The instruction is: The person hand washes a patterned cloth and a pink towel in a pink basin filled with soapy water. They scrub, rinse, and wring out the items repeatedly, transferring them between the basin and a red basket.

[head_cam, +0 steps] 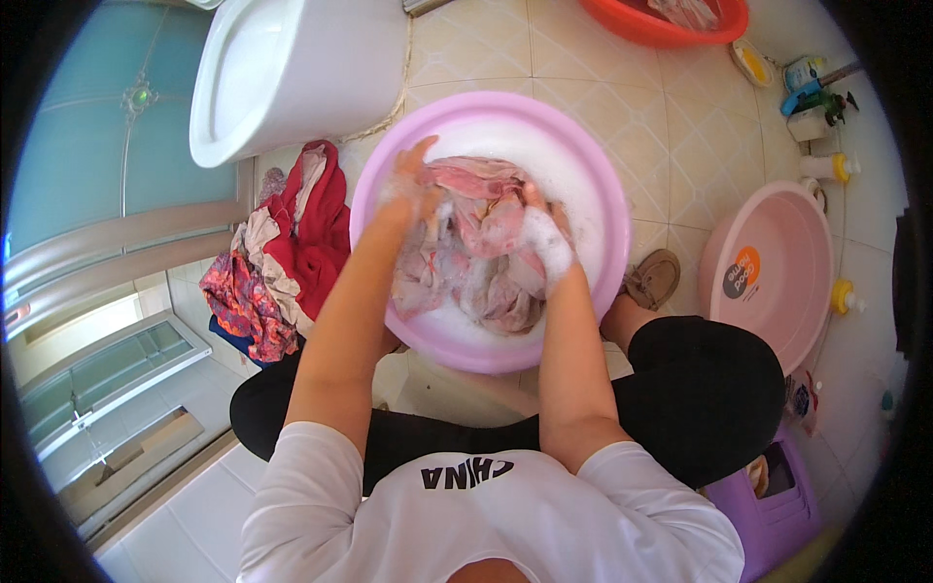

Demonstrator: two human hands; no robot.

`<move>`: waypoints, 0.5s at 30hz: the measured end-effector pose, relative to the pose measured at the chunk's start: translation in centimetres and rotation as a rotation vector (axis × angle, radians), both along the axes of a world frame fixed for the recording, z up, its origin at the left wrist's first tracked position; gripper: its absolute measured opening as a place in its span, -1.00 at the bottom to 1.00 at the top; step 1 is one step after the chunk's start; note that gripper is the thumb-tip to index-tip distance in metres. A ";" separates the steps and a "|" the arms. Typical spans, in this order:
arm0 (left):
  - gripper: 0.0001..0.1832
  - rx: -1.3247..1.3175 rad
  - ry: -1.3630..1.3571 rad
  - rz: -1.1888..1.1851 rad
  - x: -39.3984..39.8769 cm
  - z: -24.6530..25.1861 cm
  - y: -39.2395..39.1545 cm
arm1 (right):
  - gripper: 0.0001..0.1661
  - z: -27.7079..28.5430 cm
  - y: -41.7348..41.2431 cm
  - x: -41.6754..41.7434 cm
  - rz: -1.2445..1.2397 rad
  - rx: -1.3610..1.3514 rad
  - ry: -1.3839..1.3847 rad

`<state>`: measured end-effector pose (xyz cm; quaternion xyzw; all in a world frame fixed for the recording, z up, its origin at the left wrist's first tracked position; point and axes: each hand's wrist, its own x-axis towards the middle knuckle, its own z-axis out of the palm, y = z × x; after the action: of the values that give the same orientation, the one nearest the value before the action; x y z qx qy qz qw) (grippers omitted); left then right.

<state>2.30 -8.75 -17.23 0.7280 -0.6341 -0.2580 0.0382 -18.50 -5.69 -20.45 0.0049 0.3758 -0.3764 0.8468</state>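
Note:
A lilac plastic basin [616,240] of white suds [576,160] stands between my knees. In it lies a wet bundle of pink and greyish garments [496,233], partly under foam. My left hand [417,175], slightly blurred, is at the bundle's upper left edge with its fingers spread; its contact with the cloth is unclear. Foam covers the back of my right hand [548,233]. Its fingers curl onto the pink cloth on the right side of the bundle.
Left of the basin, red, beige and patterned clothes [291,248] are heaped beside a white toilet [306,73]. An orange-red basin [670,22] holds cloth at the top. A pink basin [773,270] leans at the right wall near several bottles [824,167]. A purple plastic stool [776,525] stands lower right.

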 end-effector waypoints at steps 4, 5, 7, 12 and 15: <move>-0.24 -0.028 -0.227 -0.236 -2.6 -7.2 2.4 | -0.25 -2.2 1.1 0.0 0.320 -0.196 0.880; -0.28 -0.008 -0.291 -0.232 -2.8 -9.7 3.4 | -0.23 -2.3 1.3 0.3 0.387 -0.204 0.996; -0.35 0.142 -0.349 -0.218 -4.1 -11.0 3.1 | -0.19 -2.3 1.2 0.0 0.505 -0.172 1.020; -0.39 0.776 -0.026 -0.162 -4.2 -11.5 0.3 | -0.28 -8.5 2.8 0.4 0.652 -0.193 1.131; -0.41 0.838 -0.014 -0.150 -3.5 -12.6 0.3 | -0.32 -9.8 3.0 0.5 0.751 -0.220 1.144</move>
<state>-1.16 -8.46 -29.87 0.6342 -0.5256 -0.4908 -0.2841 -18.00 -2.68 -30.30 -0.4104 0.6991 -0.0371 0.5843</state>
